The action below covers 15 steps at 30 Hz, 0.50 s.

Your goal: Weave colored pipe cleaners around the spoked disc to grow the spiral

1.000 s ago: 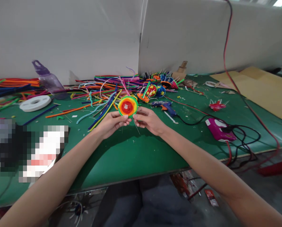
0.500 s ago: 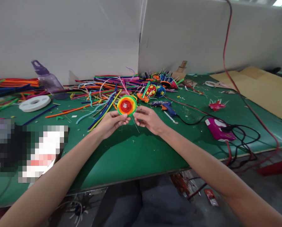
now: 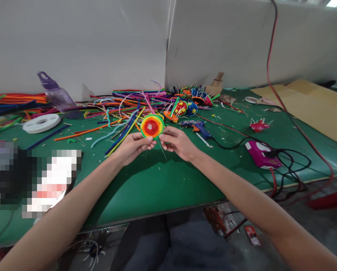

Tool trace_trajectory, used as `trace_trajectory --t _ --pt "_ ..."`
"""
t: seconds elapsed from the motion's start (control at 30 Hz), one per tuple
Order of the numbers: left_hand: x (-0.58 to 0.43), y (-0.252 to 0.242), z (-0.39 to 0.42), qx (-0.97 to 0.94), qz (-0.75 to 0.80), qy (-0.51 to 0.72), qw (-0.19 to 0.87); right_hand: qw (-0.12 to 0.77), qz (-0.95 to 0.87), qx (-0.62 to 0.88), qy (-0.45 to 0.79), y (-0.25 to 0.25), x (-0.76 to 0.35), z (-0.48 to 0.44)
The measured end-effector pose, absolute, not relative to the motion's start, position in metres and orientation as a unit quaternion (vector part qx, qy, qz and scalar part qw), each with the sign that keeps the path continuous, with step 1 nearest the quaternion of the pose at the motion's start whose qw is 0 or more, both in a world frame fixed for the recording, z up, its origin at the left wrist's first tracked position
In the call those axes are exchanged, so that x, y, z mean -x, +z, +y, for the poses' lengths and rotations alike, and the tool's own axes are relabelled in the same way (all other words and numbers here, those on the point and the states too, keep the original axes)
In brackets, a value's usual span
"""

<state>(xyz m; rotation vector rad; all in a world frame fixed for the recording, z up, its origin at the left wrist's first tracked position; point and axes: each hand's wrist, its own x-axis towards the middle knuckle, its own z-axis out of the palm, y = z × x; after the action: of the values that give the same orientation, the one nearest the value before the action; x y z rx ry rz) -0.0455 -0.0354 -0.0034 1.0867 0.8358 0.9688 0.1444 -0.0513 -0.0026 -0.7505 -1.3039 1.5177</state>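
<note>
A round coiled pipe-cleaner disc (image 3: 152, 127), ringed in red, orange, yellow and green, is held above the table with its face toward me. My left hand (image 3: 137, 146) pinches its lower left edge, thumb in front. At the lower right edge, my right hand (image 3: 176, 142) has its thumb and fingers closed on the rim. Thin strands stick out below the disc; what they belong to is hard to make out. Behind it lie many loose pipe cleaners (image 3: 123, 132) in several colours. A blue glue gun (image 3: 199, 128) rests to the right of my right hand.
Starry red and blue balls (image 3: 181, 108) lie behind the hands. A purple bottle (image 3: 59, 98) and white tape roll (image 3: 41, 123) stand at left, near a blurred-out phone-like item (image 3: 55, 180). On the right are a magenta power box (image 3: 261, 154), cables, a spiky red piece (image 3: 259, 125) and cardboard (image 3: 312, 105).
The disc has shifted very slightly to the right in my hands. Both hands stay in nearly the same place and keep their hold.
</note>
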Motion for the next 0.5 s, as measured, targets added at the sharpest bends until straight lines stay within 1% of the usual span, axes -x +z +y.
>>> trace_trajectory --t 0.5 --pt "0.0459 -0.0032 -0.0354 -0.483 0.360 0.428 0.673 0.481 -0.539 0.301 0.623 -0.0042 -0.1445 -0.0509"
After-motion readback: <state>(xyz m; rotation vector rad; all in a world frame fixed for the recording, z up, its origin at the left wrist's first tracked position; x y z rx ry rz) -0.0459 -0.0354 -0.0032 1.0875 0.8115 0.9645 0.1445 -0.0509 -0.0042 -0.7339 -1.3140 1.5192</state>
